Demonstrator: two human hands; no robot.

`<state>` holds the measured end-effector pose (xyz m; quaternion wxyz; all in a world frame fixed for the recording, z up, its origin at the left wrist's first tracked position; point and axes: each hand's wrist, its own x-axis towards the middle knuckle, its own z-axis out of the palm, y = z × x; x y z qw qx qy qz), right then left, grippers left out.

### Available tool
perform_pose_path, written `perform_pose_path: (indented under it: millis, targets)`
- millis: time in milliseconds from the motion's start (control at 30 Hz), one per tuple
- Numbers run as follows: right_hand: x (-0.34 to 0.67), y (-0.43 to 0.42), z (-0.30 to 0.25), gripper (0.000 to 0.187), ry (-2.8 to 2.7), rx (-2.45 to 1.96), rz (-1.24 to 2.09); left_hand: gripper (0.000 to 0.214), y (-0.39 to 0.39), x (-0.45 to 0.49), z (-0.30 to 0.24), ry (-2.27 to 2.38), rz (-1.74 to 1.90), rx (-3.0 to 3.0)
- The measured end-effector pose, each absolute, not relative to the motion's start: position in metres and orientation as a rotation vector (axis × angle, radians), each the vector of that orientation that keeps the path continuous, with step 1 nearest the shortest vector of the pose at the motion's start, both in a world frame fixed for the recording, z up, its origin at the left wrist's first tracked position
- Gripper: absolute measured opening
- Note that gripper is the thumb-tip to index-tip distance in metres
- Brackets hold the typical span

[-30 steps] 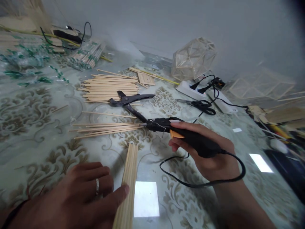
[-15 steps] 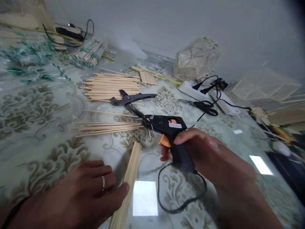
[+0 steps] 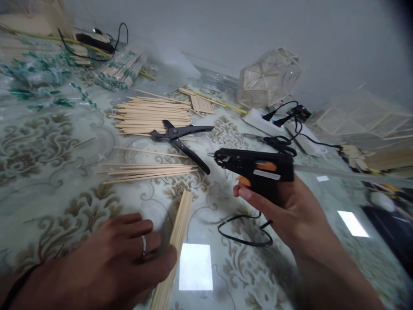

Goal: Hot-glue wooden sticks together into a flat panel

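Observation:
My right hand point(image 3: 285, 211) is wrapped round the grip of a black glue gun point(image 3: 254, 168) with an orange trigger, held upright above the table with its nozzle pointing left. Its black cord point(image 3: 241, 234) loops on the table below. My left hand point(image 3: 106, 265), with a ring on one finger, presses down on a flat panel of joined wooden sticks point(image 3: 174, 245) near the front edge, thumb against its side. Black pliers point(image 3: 182, 137) lie just beyond the panel, left of the gun's nozzle.
Loose wooden sticks lie in a pile point(image 3: 151, 116) and a smaller row point(image 3: 148, 170). At the back stand a stick-built polyhedron point(image 3: 269, 77), a white power strip point(image 3: 261, 118) with plugs, and packed stick bundles point(image 3: 122, 71). A second stick frame point(image 3: 358, 116) sits at right.
My right hand has lifted the glue gun off the table, turned it upright and drawn it to the right, clear of the pliers. My left hand stays on the stick panel.

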<state>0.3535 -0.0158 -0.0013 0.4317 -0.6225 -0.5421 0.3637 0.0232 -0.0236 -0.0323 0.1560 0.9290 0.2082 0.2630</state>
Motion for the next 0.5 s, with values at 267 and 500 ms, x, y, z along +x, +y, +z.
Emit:
perform_pose_path:
  millis: [267,500]
  targets:
    - [0.349,-0.027,0.014,0.030,-1.550,-1.533,1.155,0.034,-0.019,0.024,-0.024,0.494,0.636,2.692]
    - [0.345,-0.030,0.006,0.019,-1.936,-1.339,1.336,0.033,-0.021,0.024,-0.030,0.536,0.724,2.644]
